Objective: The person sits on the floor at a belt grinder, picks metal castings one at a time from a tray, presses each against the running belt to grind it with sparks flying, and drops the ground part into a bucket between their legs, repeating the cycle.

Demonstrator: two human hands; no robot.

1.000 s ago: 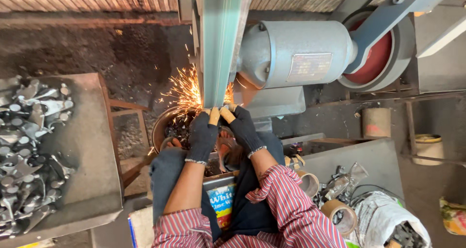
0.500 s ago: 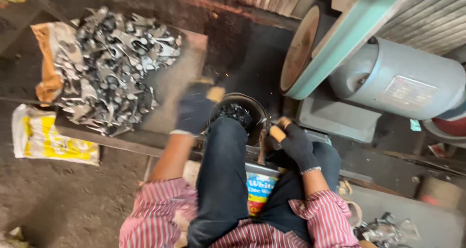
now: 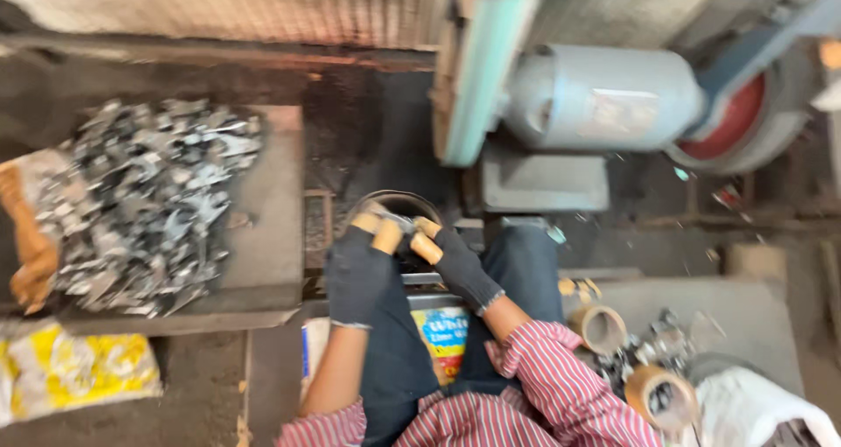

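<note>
Both my hands wear dark gloves with tan fingertip covers. My left hand (image 3: 359,267) and my right hand (image 3: 455,263) meet over a round dark bucket (image 3: 399,204) between my knees, pinching a small metal piece (image 3: 400,225) between the fingertips. The piece is blurred and its shape is unclear. Ahead stands the grinding belt (image 3: 477,70), pale green and slanting upward, apart from my hands. No sparks show.
A heap of grey metal blanks (image 3: 144,202) lies on a low table at left, with a yellow sack (image 3: 74,368) below. A grey motor (image 3: 596,97) with a red wheel (image 3: 740,119) sits at right. Tape rolls (image 3: 661,394) and a white bag (image 3: 753,412) lie at lower right.
My hands left the sparking belt, the left reached toward the blank heap, and now both have come together over the bucket holding a small piece. The camera view swung left then back.
</note>
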